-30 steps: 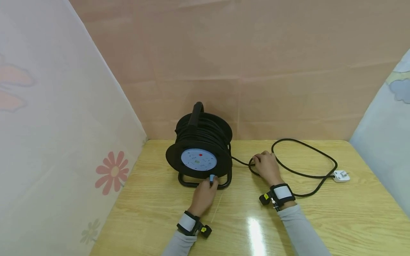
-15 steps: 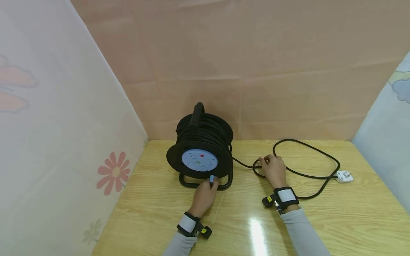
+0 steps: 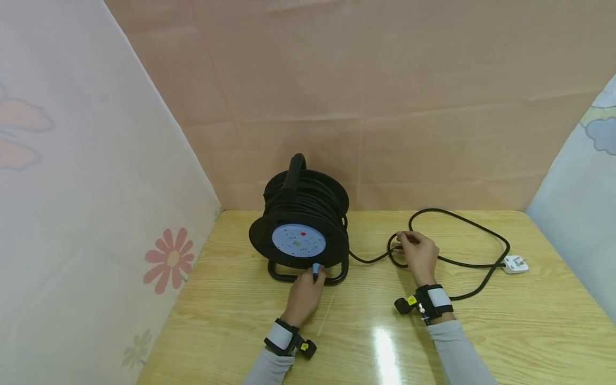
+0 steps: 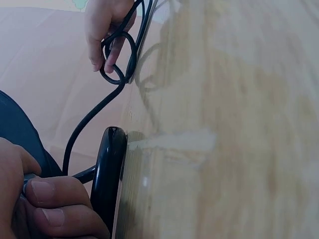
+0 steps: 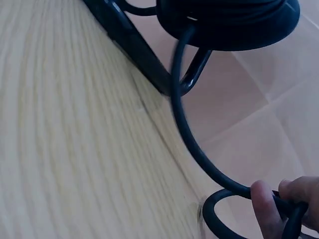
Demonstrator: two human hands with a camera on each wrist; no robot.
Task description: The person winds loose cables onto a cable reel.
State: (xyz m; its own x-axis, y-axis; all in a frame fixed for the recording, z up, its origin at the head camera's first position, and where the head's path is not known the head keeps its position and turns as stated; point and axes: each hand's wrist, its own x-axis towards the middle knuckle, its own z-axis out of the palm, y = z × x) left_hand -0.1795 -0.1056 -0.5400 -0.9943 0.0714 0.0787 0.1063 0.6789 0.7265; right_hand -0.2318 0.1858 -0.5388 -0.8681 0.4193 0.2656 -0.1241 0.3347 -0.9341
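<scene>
A black cable reel (image 3: 317,198) with a pale blue socket face (image 3: 298,240) stands on its tubular frame at the table's middle. My left hand (image 3: 305,299) grips the small blue-tipped crank knob (image 3: 316,268) low on the reel's front. To the right, my right hand (image 3: 420,259) pinches the black cable (image 5: 199,154) where it curls into a small loop, between thumb and fingers. From that loop the cable runs slack to the reel on one side. On the other it makes a larger loop ending in a white plug (image 3: 515,264).
The pale wooden table (image 3: 231,331) reaches back to a brown paper-covered wall (image 3: 385,117). A flower-patterned panel (image 3: 110,214) borders the left, another pale panel (image 3: 587,214) the right. A thin yellowish strip (image 3: 326,315) lies near the left hand.
My right hand has shifted to the right, drawing the small cable loop with it and turning slightly. My left hand stays on the crank knob, and the reel has barely moved.
</scene>
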